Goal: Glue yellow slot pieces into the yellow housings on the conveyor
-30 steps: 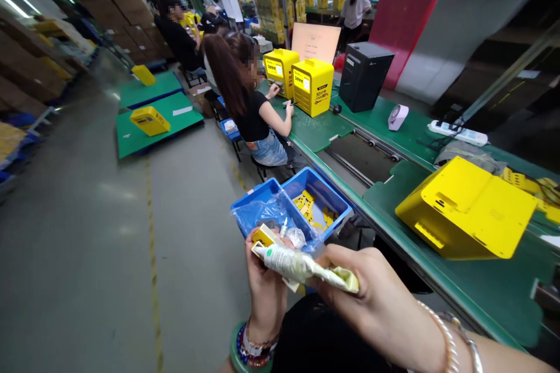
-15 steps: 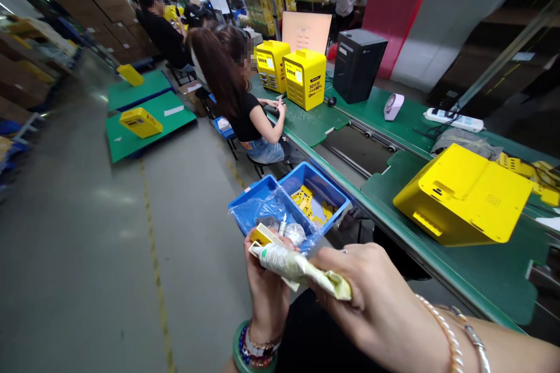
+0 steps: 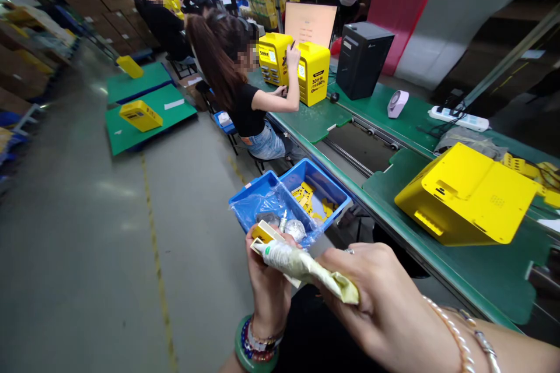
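My left hand [image 3: 266, 291] is closed around a small part with a yellow face and pale edges [image 3: 265, 233]. A crumpled, half-flattened glue tube [image 3: 291, 262] lies across that part, its nozzle end at the left. My right hand [image 3: 380, 297] grips the tube near its folded yellowish tail. The tube hides much of the part, so whether the nozzle touches it I cannot tell. Just beyond my hands sits a blue bin [image 3: 251, 189] lined with clear plastic, holding a small white tube [image 3: 283, 222] and a whitish bundle [image 3: 294, 231].
Another blue bin [image 3: 339, 185] contains several yellow pieces [image 3: 304, 198]. Along the right runs a green workbench [image 3: 376, 186] with a large yellow housing [image 3: 468, 198] on it. Ahead, a seated co-worker [image 3: 245, 87] works at yellow boxes [image 3: 314, 76]. A black case [image 3: 363, 58] stands behind.
My hands keep their hold and shift very slightly. The co-worker's hand has risen from the bench to the front of a yellow box, holding a dark pen-like tool.
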`<state>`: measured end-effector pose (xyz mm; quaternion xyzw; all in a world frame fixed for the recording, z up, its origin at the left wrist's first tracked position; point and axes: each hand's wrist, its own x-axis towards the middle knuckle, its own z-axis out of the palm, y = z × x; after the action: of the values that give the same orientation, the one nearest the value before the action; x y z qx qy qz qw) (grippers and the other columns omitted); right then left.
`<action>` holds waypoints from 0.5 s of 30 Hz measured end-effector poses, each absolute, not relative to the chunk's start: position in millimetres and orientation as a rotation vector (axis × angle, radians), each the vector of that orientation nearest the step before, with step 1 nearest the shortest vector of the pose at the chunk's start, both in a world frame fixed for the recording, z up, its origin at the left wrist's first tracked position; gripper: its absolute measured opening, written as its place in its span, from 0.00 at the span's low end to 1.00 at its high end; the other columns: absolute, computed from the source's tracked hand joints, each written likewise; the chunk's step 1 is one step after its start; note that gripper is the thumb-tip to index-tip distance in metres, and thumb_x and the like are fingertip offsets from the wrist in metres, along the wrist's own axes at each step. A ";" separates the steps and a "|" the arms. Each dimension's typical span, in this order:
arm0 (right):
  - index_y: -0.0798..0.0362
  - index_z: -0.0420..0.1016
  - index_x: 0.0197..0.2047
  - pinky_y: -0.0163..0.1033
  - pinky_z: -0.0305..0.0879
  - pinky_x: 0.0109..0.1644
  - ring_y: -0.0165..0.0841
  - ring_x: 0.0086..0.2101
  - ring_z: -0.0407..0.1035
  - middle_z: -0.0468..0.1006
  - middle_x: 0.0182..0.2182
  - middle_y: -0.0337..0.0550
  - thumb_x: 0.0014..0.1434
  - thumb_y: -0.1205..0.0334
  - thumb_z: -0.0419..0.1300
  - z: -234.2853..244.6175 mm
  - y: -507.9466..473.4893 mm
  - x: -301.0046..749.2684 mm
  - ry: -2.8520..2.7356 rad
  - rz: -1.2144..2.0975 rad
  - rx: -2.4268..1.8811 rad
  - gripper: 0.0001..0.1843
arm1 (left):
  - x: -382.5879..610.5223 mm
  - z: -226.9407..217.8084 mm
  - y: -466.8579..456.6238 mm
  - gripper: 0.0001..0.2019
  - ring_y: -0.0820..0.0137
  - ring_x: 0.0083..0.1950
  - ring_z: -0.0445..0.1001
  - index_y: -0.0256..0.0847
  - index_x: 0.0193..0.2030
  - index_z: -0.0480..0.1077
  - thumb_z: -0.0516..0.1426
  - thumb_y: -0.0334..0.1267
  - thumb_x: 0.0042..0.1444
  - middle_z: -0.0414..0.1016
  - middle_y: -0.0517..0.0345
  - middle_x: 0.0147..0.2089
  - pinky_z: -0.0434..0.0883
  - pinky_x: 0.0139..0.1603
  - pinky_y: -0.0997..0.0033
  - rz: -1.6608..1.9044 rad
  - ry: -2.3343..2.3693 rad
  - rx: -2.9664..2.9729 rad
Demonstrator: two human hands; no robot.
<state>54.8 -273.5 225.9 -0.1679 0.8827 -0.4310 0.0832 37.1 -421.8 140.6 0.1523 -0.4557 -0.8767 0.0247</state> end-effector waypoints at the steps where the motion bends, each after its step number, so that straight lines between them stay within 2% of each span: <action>1: 0.49 0.54 0.25 0.38 0.43 0.27 0.28 0.21 0.50 0.58 0.19 0.32 0.47 0.69 0.55 225.5 -273.4 54.8 2.648 -1.287 -0.508 0.10 | 36.7 141.1 -421.2 0.25 0.72 0.35 0.69 0.49 0.47 0.64 0.69 0.42 0.44 0.68 0.62 0.38 0.71 0.39 0.72 -2.711 -1.404 0.462; 7: 0.50 0.58 0.26 0.37 0.46 0.27 0.28 0.21 0.54 0.61 0.19 0.33 0.48 0.69 0.54 224.3 -271.8 56.3 2.671 -1.286 -0.564 0.07 | 33.9 142.0 -420.8 0.24 0.72 0.33 0.69 0.47 0.45 0.64 0.69 0.43 0.43 0.68 0.62 0.35 0.71 0.37 0.71 -2.703 -1.410 0.493; 12: 0.50 0.59 0.26 0.37 0.47 0.27 0.28 0.21 0.55 0.63 0.19 0.33 0.48 0.69 0.54 225.4 -271.3 59.1 2.685 -1.270 -0.590 0.07 | 32.4 139.5 -422.0 0.20 0.71 0.31 0.70 0.46 0.44 0.64 0.67 0.42 0.47 0.69 0.63 0.30 0.70 0.35 0.71 -2.688 -1.455 0.481; 15: 0.50 0.58 0.26 0.37 0.47 0.27 0.28 0.21 0.55 0.62 0.19 0.33 0.49 0.69 0.55 226.1 -269.0 59.4 2.659 -1.261 -0.594 0.07 | 31.3 138.6 -422.8 0.19 0.71 0.31 0.70 0.47 0.44 0.64 0.66 0.43 0.49 0.69 0.63 0.31 0.71 0.35 0.70 -2.690 -1.435 0.508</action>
<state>59.4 -269.0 226.1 -0.1974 0.8835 -0.4191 0.0696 31.3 -422.8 138.6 0.1642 -0.4642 -0.8700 0.0252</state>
